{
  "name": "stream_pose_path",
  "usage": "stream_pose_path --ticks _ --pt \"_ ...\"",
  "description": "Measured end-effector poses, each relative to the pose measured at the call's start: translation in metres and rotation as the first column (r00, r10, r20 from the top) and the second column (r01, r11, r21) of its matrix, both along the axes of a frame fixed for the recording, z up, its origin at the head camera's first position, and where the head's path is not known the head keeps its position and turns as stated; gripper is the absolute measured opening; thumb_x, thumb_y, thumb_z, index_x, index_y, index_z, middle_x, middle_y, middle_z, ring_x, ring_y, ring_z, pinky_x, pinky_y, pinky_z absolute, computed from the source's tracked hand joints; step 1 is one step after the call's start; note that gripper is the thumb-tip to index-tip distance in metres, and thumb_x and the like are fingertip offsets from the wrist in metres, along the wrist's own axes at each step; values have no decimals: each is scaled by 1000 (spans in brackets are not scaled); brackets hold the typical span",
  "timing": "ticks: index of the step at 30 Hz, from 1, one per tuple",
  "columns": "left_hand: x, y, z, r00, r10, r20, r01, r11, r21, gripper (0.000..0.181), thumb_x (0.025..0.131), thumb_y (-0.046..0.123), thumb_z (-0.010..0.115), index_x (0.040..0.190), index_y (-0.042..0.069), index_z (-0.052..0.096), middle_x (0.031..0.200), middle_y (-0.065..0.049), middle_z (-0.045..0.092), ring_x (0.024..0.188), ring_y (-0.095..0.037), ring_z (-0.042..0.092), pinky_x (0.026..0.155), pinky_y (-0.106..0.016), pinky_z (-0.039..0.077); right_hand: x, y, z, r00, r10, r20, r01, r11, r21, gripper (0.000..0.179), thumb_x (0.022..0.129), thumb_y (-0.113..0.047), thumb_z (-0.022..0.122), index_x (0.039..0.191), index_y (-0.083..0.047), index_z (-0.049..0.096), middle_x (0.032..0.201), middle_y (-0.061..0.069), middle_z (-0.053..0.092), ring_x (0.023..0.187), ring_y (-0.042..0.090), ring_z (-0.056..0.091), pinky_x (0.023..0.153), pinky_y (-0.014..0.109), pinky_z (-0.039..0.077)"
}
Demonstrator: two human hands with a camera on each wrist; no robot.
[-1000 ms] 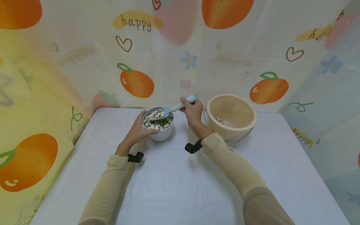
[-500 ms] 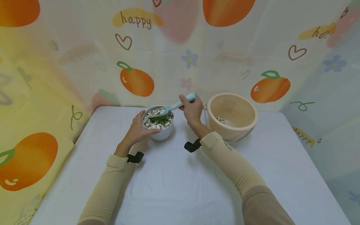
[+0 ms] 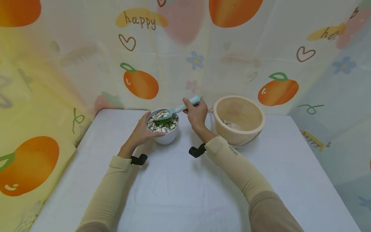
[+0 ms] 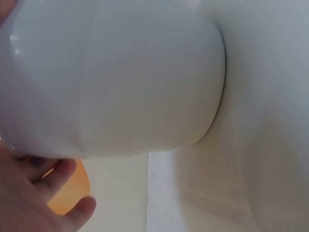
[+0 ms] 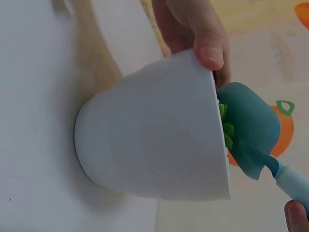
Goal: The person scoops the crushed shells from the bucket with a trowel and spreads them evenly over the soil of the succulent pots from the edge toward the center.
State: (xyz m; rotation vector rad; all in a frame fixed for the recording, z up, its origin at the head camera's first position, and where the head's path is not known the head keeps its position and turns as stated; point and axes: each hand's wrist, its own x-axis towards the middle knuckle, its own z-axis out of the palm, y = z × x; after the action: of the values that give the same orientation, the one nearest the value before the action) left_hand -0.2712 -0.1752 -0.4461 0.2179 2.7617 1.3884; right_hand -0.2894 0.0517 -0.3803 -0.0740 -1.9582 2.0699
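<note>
A white flowerpot (image 3: 166, 139) stands upright, filled with pale stone-like chips (image 3: 157, 128) around a small green plant (image 3: 164, 121). My left hand (image 3: 141, 130) grips its rim from the left, thumb on the near side and fingers round the far side. My right hand (image 3: 197, 115) holds a light blue trowel (image 3: 182, 108) by its handle. The trowel's blade (image 5: 251, 128) is tilted over the pot's opening, close above the green leaves in the right wrist view. In the left wrist view, the pot's wall (image 4: 120, 82) fills much of the picture, with some left fingers (image 4: 60, 179) beside it.
A large beige bucket (image 3: 240, 137) stands right of the pot, behind my right forearm, with a few chips (image 3: 227, 123) on its bottom. A white cloth covers the table (image 3: 179, 193). A patterned curtain (image 3: 174, 74) hangs right behind the table's back edge.
The trowel's blade has tilted, and the chips seen on it a second ago have slid off into the pot. More green leaf now shows. My left hand stays on the rim.
</note>
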Motion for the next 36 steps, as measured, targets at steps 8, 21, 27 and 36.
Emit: stream_pose_path --ticks 8,21,27,36 --pt "8 17 -6 987 139 -83 -135 989 54 120 65 49 87 154 6 19 155 -18 32 142 -36 30 113 -60 29 -2 3 7 998 -20 -55 24 997 77 28 87 -27 74 92 -6 56 74 4 61 57 8 65 65 30 60" --pt "3 -2 0 1000 8 12 -9 998 69 118 72 41 85 156 7 9 159 -19 20 147 -37 21 116 -60 23 -1 1 7 1000 -12 -10 13 994 109 28 88 -26 74 95 -5 56 76 4 62 63 18 69 66 28 59" --pt "1 -3 -6 999 1 38 -7 990 140 118 72 37 86 157 10 8 160 -17 20 147 -36 21 117 -59 22 2 -1 4 1000 9 -28 -6 995 105 28 88 -26 73 96 -4 58 77 9 64 65 24 70 68 30 60" --pt "0 -1 -9 1000 26 17 -28 991 127 117 72 40 85 157 12 9 158 -17 24 146 -35 25 116 -58 24 5 -3 5 998 9 -67 -1 993 122 30 88 -25 73 97 -1 57 78 11 64 65 25 70 67 29 60"
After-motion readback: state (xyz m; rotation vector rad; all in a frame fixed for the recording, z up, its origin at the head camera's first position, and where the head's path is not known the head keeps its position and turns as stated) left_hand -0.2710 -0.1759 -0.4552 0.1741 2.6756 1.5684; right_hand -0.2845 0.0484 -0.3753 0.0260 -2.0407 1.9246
